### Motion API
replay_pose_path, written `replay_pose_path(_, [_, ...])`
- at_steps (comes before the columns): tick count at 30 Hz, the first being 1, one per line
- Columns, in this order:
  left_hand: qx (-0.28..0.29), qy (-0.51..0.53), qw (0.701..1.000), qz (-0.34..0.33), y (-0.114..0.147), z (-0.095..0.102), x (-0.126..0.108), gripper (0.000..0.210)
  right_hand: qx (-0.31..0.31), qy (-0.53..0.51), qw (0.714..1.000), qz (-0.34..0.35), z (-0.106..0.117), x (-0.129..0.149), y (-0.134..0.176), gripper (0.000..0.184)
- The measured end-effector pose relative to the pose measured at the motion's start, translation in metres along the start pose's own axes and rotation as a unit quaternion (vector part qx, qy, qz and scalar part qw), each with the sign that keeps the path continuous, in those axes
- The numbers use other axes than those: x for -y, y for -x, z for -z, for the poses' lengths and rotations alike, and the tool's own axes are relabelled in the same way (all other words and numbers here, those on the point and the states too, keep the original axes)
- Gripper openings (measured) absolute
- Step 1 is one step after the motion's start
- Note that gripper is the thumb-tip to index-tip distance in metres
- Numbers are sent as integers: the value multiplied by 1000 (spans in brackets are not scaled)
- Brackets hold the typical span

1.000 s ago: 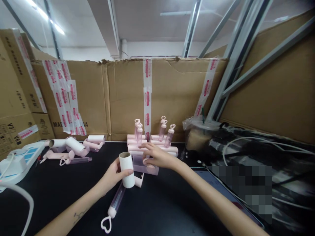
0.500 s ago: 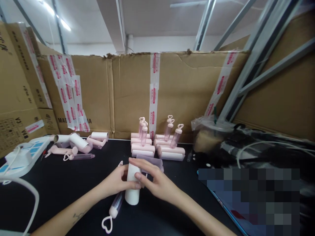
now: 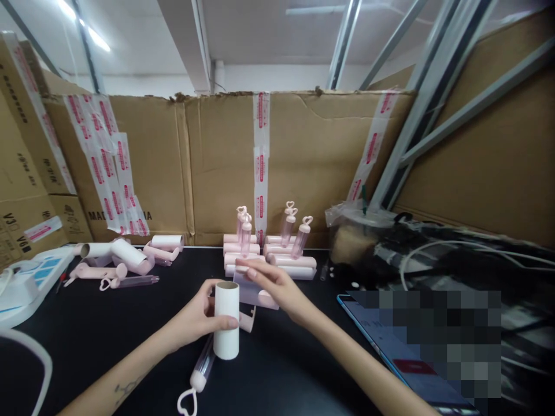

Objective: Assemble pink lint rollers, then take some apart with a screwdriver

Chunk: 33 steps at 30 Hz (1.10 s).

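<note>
My left hand (image 3: 202, 312) is wrapped round a white paper roll (image 3: 226, 323), which stands upright with its brown hollow core showing at the top. Farther forward, my right hand (image 3: 277, 286) has thumb and fingertips close together; a small pale edge shows at them, too unclear to name. A translucent lilac cover (image 3: 247, 292) lies just beyond and partly behind that hand. Beside the roll, a pink bracket-like piece (image 3: 247, 320) shows in part. Under my left hand, a clear tube handle (image 3: 203, 364) with a pink heart-shaped loop lies on the black table.
Several pink lint rollers (image 3: 288, 266) with upright heart-topped handles stand at the back. Loose rolls and pink parts (image 3: 128, 257) lie back left by a power strip (image 3: 39, 283). On the right are a phone (image 3: 390, 346), a drink cup (image 3: 353, 240) and a cable (image 3: 433, 254).
My right hand has left the roll and moved forward, toward the lilac cover. The roll stays in my left hand, its open top now visible. The view has shifted slightly right.
</note>
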<state>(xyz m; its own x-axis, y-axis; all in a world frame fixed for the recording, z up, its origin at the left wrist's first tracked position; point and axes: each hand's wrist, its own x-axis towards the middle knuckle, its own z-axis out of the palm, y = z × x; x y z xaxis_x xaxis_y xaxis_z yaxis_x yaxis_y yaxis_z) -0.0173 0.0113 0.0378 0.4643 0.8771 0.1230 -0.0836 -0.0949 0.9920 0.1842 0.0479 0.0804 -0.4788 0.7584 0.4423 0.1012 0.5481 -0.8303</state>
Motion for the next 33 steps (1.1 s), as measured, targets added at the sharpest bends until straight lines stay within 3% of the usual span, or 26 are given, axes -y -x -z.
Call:
replay_pose_path(4, [23,5,1000,2,1,-3,-1,83,97,41,993,58,-19,13,14,33])
replay_pose_path(8, [28,2,999,-24,4,-5,-4,102,118,78,988,60,-26,22,20,36])
replay_pose_path(11, [15,-15,999,-42,5,-6,-6,107,89,37,995,32,-29,18,19,33])
replay_pose_path(14, [3,-6,999,-50,6,-6,-10,90,-2,-43,999,16,-22,12,11,37])
replay_pose_path(16, [-12,10,998,-54,7,-7,-15,74,-53,-19,998,33,-5,7,3,36])
replay_pose_path(17, [-24,20,998,-53,7,-8,-17,69,-54,51,996,43,6,5,-1,33])
replay_pose_path(18, [-38,30,998,-48,8,-9,-19,66,-12,150,987,50,17,2,-5,28])
replay_pose_path(20, [-68,54,996,-26,9,-10,-23,65,113,345,931,33,36,-5,-12,17])
replay_pose_path(22, [-87,78,993,4,9,-10,-23,62,204,438,876,9,46,-13,-17,16])
replay_pose_path(23, [-90,94,991,17,9,-10,-23,58,227,451,863,2,47,-16,-19,19])
replay_pose_path(28, [-109,200,973,45,4,-7,-17,40,246,450,858,22,44,-23,-21,16])
replay_pose_path(33, [-160,266,950,37,-1,-5,-13,30,237,447,862,24,45,-22,-21,31])
